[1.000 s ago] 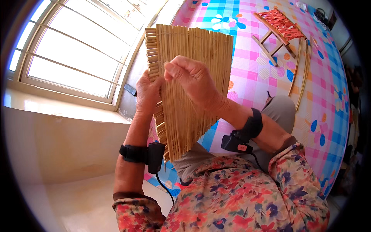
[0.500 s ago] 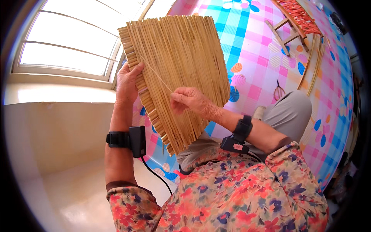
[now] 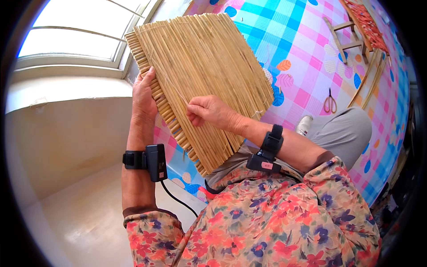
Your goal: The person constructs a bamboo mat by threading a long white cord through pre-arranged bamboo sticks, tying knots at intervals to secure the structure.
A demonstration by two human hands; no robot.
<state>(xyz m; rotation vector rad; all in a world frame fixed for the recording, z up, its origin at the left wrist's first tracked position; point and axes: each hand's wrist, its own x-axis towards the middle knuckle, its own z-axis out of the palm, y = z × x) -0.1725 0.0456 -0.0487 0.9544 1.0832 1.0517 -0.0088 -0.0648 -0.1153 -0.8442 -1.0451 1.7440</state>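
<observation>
A stiff mat of straw-coloured stalks (image 3: pixel 209 58), packed side by side over a crosswise layer, is held up tilted before me. My left hand (image 3: pixel 144 98) grips its left edge, thumb on the face and fingers hidden behind. My right hand (image 3: pixel 209 111) is closed in a pinch over the middle of the face. A thin pale thread (image 3: pixel 175 87) runs slanting from the upper left of the mat down to those fingers. The mat's lower corner is by my lap, and a bit of white thread (image 3: pixel 257 113) shows near its right corner.
Scissors (image 3: pixel 330 103) lie on the checked floor covering (image 3: pixel 307 58) beyond my bent knee. Farther right stand a wooden stool frame (image 3: pixel 344 40) with a red woven top and some long thin strips (image 3: pixel 371 80). A window (image 3: pixel 80 35) and sill are at the left.
The mat has turned slightly, and its right corner sits higher and farther right. My right hand has shifted a little left, still pinching at the thread. The left hand keeps its grip.
</observation>
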